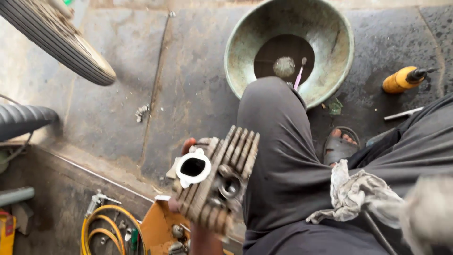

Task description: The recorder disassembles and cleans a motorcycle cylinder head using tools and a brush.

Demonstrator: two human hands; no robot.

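Observation:
My left hand (197, 236) holds up a finned metal engine cylinder head (222, 177) from behind, with fingertips showing at its upper left edge. A white gasket ring (193, 167) sits around its round port. The part hangs over the ground beside my left knee (278, 141). A dirty grey rag (354, 193) lies on my right thigh, with a thin dark rod (377, 231) under it. A blurred pale shape at the bottom right edge may be my right hand (429, 212); its grip is unclear.
A green metal basin (330, 28) with dark liquid, a round part and a pink-handled brush (299, 75) stands ahead. Tyres (61, 42) are at left, an orange-handled tool (401, 79) at right, my sandalled foot (340, 144) below. A yellow hose (101, 226) and orange tray (158, 226) lie below.

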